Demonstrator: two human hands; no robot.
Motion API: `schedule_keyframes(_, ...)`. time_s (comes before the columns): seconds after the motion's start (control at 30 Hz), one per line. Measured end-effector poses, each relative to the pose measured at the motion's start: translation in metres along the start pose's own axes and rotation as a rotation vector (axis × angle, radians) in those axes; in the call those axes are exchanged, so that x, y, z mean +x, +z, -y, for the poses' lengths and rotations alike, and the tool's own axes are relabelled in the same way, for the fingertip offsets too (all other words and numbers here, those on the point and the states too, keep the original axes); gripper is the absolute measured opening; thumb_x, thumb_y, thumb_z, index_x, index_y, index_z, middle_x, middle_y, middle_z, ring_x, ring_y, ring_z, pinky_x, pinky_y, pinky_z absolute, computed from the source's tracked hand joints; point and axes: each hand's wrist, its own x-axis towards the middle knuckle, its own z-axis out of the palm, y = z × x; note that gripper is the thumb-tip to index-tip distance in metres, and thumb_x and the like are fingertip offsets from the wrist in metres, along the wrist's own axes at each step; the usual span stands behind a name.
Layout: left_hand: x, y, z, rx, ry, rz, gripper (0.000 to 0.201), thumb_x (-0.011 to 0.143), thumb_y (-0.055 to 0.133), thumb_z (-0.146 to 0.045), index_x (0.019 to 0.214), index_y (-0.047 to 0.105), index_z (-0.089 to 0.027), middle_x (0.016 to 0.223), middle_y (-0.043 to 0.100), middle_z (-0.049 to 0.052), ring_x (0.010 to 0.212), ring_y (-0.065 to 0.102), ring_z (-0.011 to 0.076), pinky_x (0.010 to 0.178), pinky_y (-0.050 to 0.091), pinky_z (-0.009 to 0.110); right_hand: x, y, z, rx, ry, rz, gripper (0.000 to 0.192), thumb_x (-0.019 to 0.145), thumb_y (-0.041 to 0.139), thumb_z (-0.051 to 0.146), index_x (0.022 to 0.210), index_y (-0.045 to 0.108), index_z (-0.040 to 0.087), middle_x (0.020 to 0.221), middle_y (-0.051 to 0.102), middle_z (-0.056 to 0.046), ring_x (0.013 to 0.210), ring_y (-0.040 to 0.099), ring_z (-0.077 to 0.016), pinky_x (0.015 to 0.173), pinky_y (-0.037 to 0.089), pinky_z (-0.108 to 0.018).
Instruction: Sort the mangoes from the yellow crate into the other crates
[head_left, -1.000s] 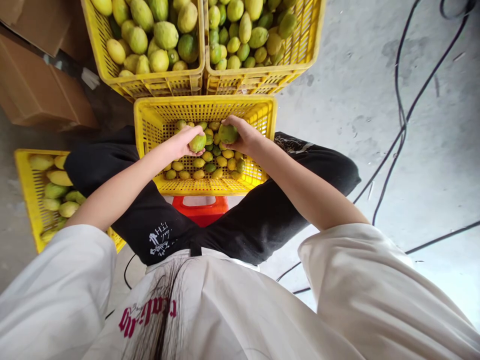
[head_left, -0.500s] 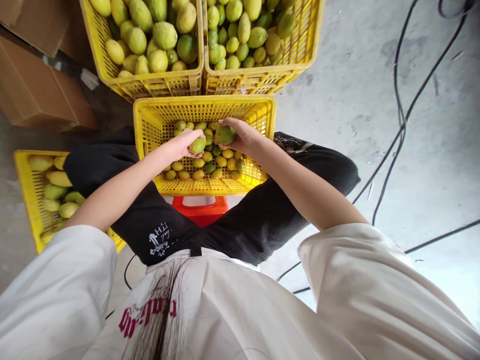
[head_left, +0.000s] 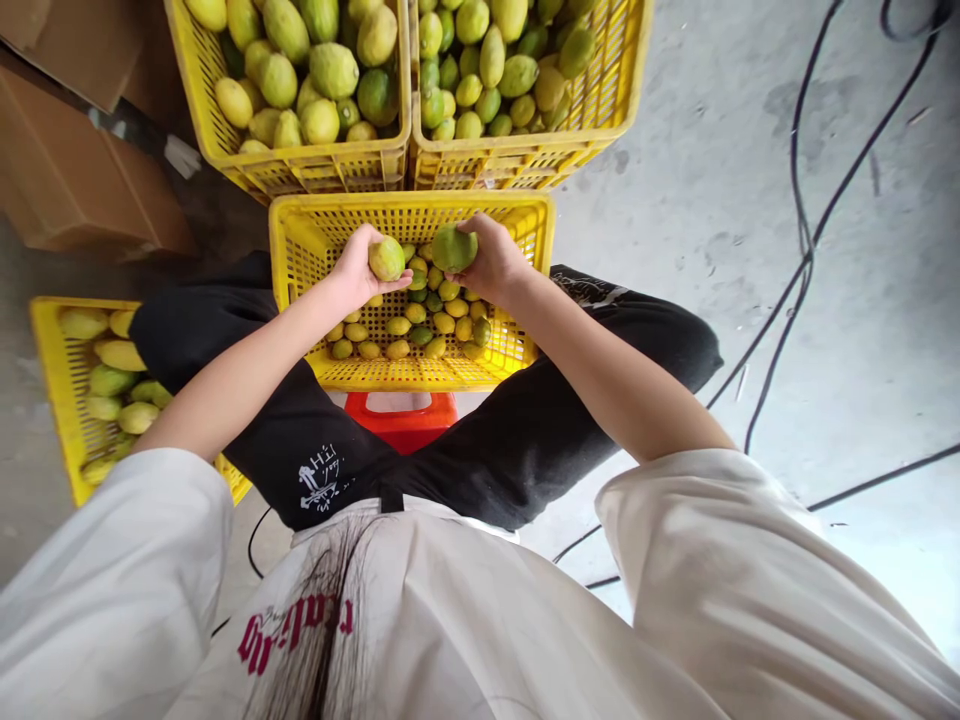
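Note:
My left hand (head_left: pixel 363 268) grips a yellow-green lemon (head_left: pixel 386 258), with the thumb over its top and the fingers beneath. A larger, greener lemon (head_left: pixel 453 249) is held in my right hand (head_left: pixel 495 262), the thumb lying along its upper side. Both hands are above the yellow plastic crate (head_left: pixel 315 372) between my knees, the two fruits apart from each other. Several small yellow and green lemons (head_left: pixel 416 313) lie on the crate's bottom, some hidden under my hands.
Beyond stand two fuller yellow crates, the left crate (head_left: pixel 300 158) and the right crate (head_left: pixel 517 148), both with lemons. Another crate (head_left: pixel 56 400) is at my left. Cardboard boxes (head_left: pixel 82 170) are at upper left, a red stool (head_left: pixel 401 425) below, black cables (head_left: pixel 806 250) right.
Both hands have risen slightly away from me with their lemons. The left lemon has turned to show a yellower side, and the right one has shifted upward.

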Motion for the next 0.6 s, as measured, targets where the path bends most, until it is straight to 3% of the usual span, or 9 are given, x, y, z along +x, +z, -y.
schedule_keyframes(0.1, -0.003, 0.002, 0.0, 0.014, 0.006, -0.006, 0.046, 0.094, 0.077, -0.053, 0.129, 0.065, -0.027, 0.099, 0.08, 0.01, 0.1, 0.084, 0.0335, 0.085, 0.073, 0.043, -0.013, 0.007, 0.002, 0.142, 0.062, -0.016, 0.017, 0.103, 0.07, 0.028, 0.091, 0.058, 0.027, 0.084, 0.066, 0.0, 0.089, 0.069, -0.0207, 0.078, 0.065, -0.03)
schedule_keyframes(0.17, -0.009, 0.007, 0.0, 0.045, 0.013, -0.011, 0.043, 0.092, 0.081, -0.05, 0.125, 0.066, -0.026, 0.093, 0.079, 0.008, 0.097, 0.083, 0.0325, 0.086, 0.073, 0.044, -0.017, 0.011, 0.001, 0.184, 0.076, -0.026, 0.02, 0.102, 0.073, 0.026, 0.089, 0.057, 0.027, 0.081, 0.061, 0.001, 0.083, 0.068, -0.0194, 0.074, 0.066, -0.03)
schedule_keyframes(0.33, -0.02, 0.014, 0.0, 0.097, 0.046, -0.016, 0.041, 0.091, 0.091, -0.043, 0.115, 0.062, -0.027, 0.083, 0.073, -0.001, 0.081, 0.079, 0.0212, 0.082, 0.07, 0.034, -0.014, 0.014, -0.006, 0.206, 0.04, -0.013, 0.036, 0.091, 0.093, 0.036, 0.09, 0.058, 0.027, 0.082, 0.061, 0.001, 0.085, 0.071, -0.0211, 0.074, 0.071, -0.035)
schedule_keyframes(0.5, -0.017, 0.01, 0.0, 0.135, 0.042, -0.021, 0.049, 0.086, 0.097, -0.046, 0.114, 0.06, -0.031, 0.079, 0.07, -0.004, 0.076, 0.079, 0.0193, 0.067, 0.061, 0.026, -0.016, 0.011, -0.004, 0.235, 0.035, 0.015, 0.026, 0.099, 0.082, 0.027, 0.088, 0.059, 0.027, 0.085, 0.063, 0.001, 0.085, 0.067, -0.0173, 0.08, 0.071, -0.031)
schedule_keyframes(0.6, -0.015, 0.009, -0.002, 0.119, 0.041, -0.01, 0.047, 0.086, 0.095, -0.047, 0.117, 0.063, -0.031, 0.078, 0.071, -0.003, 0.073, 0.078, 0.0184, 0.061, 0.056, 0.025, -0.02, 0.011, 0.003, 0.277, 0.07, -0.003, 0.023, 0.108, 0.072, 0.032, 0.09, 0.058, 0.027, 0.083, 0.064, 0.001, 0.084, 0.068, -0.0177, 0.083, 0.071, -0.032)
